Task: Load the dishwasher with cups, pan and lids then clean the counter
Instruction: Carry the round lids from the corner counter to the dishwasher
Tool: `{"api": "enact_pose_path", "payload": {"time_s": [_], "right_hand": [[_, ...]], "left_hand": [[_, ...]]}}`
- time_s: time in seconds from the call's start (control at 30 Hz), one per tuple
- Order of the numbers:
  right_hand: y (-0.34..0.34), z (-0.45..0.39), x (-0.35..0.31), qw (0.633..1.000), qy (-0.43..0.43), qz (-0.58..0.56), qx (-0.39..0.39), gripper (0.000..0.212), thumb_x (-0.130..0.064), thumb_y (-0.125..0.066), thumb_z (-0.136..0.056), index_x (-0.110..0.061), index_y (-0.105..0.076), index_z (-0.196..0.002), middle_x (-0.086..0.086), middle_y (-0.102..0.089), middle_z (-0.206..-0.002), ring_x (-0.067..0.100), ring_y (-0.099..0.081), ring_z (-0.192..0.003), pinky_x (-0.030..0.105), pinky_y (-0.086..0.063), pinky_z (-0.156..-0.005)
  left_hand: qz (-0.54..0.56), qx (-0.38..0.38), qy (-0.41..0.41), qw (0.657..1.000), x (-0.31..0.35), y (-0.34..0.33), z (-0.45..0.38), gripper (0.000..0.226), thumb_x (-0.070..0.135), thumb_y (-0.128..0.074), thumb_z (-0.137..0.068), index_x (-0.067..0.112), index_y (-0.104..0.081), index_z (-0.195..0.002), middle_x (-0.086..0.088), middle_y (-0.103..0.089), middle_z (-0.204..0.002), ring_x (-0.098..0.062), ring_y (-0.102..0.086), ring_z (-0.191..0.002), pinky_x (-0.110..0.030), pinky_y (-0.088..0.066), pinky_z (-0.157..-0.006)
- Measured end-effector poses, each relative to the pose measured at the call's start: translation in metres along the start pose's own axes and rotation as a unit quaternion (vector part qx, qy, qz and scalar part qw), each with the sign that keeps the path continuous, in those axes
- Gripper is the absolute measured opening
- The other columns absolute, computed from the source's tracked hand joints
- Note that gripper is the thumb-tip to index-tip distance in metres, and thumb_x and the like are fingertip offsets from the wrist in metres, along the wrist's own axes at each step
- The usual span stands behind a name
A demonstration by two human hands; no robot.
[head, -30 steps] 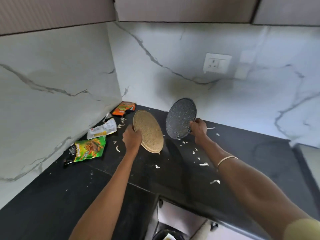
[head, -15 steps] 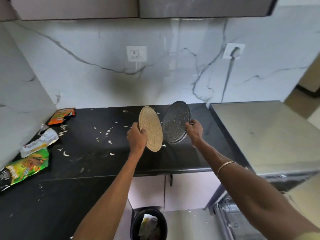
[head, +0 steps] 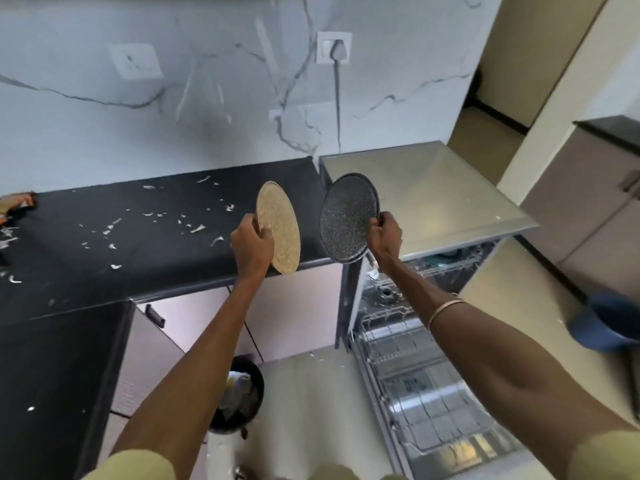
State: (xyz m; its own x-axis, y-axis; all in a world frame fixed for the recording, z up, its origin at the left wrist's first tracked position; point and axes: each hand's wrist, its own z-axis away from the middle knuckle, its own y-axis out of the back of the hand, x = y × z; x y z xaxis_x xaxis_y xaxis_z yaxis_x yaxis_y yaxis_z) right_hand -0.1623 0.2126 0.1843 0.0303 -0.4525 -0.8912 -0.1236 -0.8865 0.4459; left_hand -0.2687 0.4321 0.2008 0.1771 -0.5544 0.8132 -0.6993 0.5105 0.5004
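My left hand (head: 251, 249) grips a round beige speckled lid (head: 278, 226) by its lower left edge and holds it upright over the front edge of the black counter (head: 104, 244). My right hand (head: 386, 237) grips a round dark speckled lid (head: 348, 218) by its right edge, upright, just left of the dishwasher's steel top (head: 426, 192). The two lids are apart, side by side. Below my right arm the dishwasher (head: 415, 358) stands open with its wire racks pulled out.
White scraps (head: 197, 228) lie scattered over the counter, and an orange packet (head: 17, 202) lies at its far left. A black bin (head: 239, 396) with rubbish stands on the floor below the cabinets. A blue object (head: 606, 322) sits at the right edge.
The view has swung right, from the counter corner to the open dishwasher. Both hands carried their lids rightward along the counter, and the lids are now wider apart.
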Motion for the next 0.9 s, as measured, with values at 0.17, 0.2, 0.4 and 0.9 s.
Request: {"api": "enact_pose_path", "payload": {"time_s": [0.17,0.2,0.4,0.9], "right_hand": [[0.077,0.006,0.051,1.000,0.005,0.027,0.003,0.024,-0.015,-0.043,-0.100,0.000,-0.058,-0.112,0.011,-0.063,-0.095,0.024,-0.055,-0.081,0.027,-0.038,-0.061],[0.091,0.010,0.061,0.999,-0.004,0.036,0.010,0.024,-0.016,-0.043,-0.100,-0.001,-0.058,-0.112,0.012,-0.064,-0.096,0.026,-0.056,-0.081,0.029,-0.041,-0.063],[0.167,0.050,0.118,0.994,-0.064,0.068,0.052,0.021,-0.014,-0.043,-0.097,-0.006,-0.056,-0.111,0.010,-0.065,-0.094,0.027,-0.061,-0.080,0.036,-0.052,-0.068],[0.334,0.117,0.241,0.983,-0.111,0.142,0.044,0.020,-0.015,-0.042,-0.101,-0.003,-0.058,-0.106,0.008,-0.059,-0.087,0.024,-0.053,-0.073,0.029,-0.039,-0.060]], "left_hand": [[-0.009,-0.041,-0.011,0.999,0.042,-0.040,0.066,0.029,0.014,-0.064,-0.094,0.001,-0.061,-0.120,-0.015,-0.066,-0.119,-0.032,-0.065,-0.107,-0.041,-0.056,-0.087],[-0.011,-0.051,-0.019,0.998,0.049,-0.047,0.080,0.028,0.013,-0.063,-0.094,0.001,-0.061,-0.119,-0.016,-0.067,-0.118,-0.031,-0.066,-0.107,-0.040,-0.056,-0.086],[-0.003,-0.105,-0.031,0.994,0.072,-0.078,0.148,0.022,0.013,-0.063,-0.093,0.001,-0.063,-0.111,-0.016,-0.069,-0.108,-0.030,-0.067,-0.098,-0.040,-0.058,-0.082],[-0.045,-0.198,-0.006,0.979,0.120,-0.153,0.337,0.022,0.011,-0.057,-0.094,-0.003,-0.063,-0.110,-0.020,-0.069,-0.099,-0.034,-0.065,-0.088,-0.032,-0.049,-0.071]]}}
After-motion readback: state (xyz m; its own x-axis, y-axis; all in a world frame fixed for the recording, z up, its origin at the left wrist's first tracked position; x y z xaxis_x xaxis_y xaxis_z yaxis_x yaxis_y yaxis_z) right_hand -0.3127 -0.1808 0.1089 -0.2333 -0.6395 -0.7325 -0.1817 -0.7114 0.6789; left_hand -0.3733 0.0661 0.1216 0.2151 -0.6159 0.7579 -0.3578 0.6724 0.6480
